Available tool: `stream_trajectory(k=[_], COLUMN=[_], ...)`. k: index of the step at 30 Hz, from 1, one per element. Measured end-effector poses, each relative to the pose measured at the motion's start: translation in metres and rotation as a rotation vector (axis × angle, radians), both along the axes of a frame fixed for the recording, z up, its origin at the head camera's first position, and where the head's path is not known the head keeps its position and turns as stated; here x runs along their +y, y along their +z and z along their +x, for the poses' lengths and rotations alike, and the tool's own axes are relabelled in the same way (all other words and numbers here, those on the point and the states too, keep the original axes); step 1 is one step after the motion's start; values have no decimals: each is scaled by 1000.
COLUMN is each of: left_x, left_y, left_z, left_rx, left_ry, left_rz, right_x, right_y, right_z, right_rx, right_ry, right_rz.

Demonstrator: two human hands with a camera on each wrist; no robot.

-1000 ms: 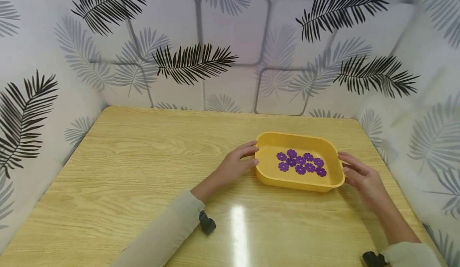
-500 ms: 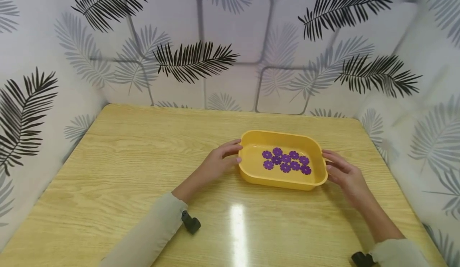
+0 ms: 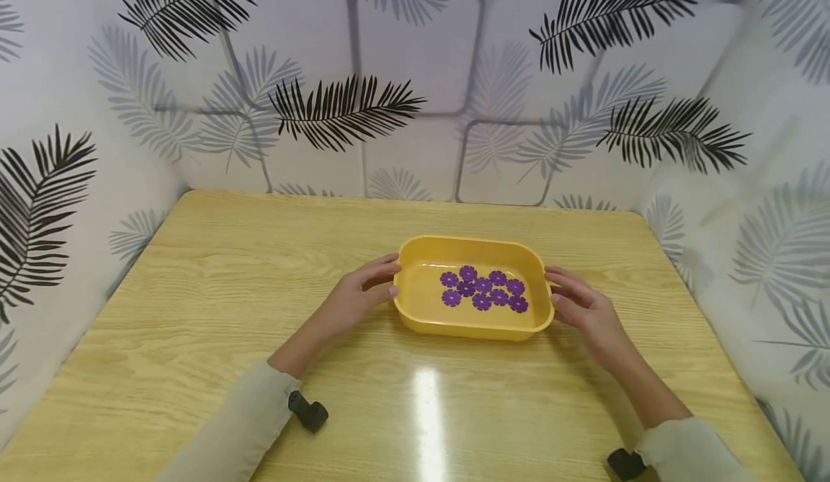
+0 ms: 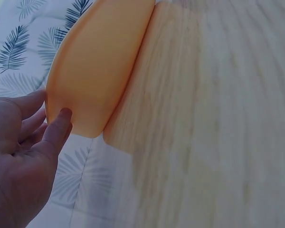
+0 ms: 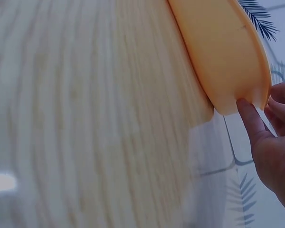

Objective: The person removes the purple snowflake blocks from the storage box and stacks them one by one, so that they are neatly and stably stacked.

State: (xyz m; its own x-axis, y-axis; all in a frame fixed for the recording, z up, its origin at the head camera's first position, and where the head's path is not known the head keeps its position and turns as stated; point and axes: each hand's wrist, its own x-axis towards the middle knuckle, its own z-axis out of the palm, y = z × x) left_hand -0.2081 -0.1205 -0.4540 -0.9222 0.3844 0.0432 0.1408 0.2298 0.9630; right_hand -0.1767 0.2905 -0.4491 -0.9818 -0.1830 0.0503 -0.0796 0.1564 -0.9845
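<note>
A yellow plastic tray (image 3: 418, 298), oblong with rounded corners, sits upright near the middle of the wooden table. Several purple flower-shaped discs (image 3: 483, 285) lie flat inside it, grouped toward its right half. My left hand (image 3: 350, 295) holds the tray's left end, and my right hand (image 3: 593, 316) holds the opposite end. Seen from the left wrist, the thumb presses the outer wall of the tray (image 4: 97, 66) while the fingers reach its rim. The right wrist view has a matching hold, thumb against the wall (image 5: 223, 57) and fingers at the rim.
The wooden table (image 3: 272, 259) stretches out on both sides of the tray. Walls covered in leaf-patterned sheeting (image 3: 415, 50) enclose its back and sides. A bright light reflection (image 3: 428, 417) crosses the front of the table.
Both hands have moved left across the table together with the yellow tray, from the right side to near the middle. The purple discs keep their arrangement inside.
</note>
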Motion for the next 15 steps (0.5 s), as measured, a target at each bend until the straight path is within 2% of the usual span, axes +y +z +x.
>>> stream_trajectory(k=[6,15], left_x=[-12,-28], left_y=[2,6], left_z=[5,11], left_rx=[1,9], left_ry=[16,30], left_rz=[-18,-33], right_x=[-11,-26], right_y=[-1,0], right_z=[-1,-4], right_rx=[27,13], right_ry=[14,32], right_rz=[29,52])
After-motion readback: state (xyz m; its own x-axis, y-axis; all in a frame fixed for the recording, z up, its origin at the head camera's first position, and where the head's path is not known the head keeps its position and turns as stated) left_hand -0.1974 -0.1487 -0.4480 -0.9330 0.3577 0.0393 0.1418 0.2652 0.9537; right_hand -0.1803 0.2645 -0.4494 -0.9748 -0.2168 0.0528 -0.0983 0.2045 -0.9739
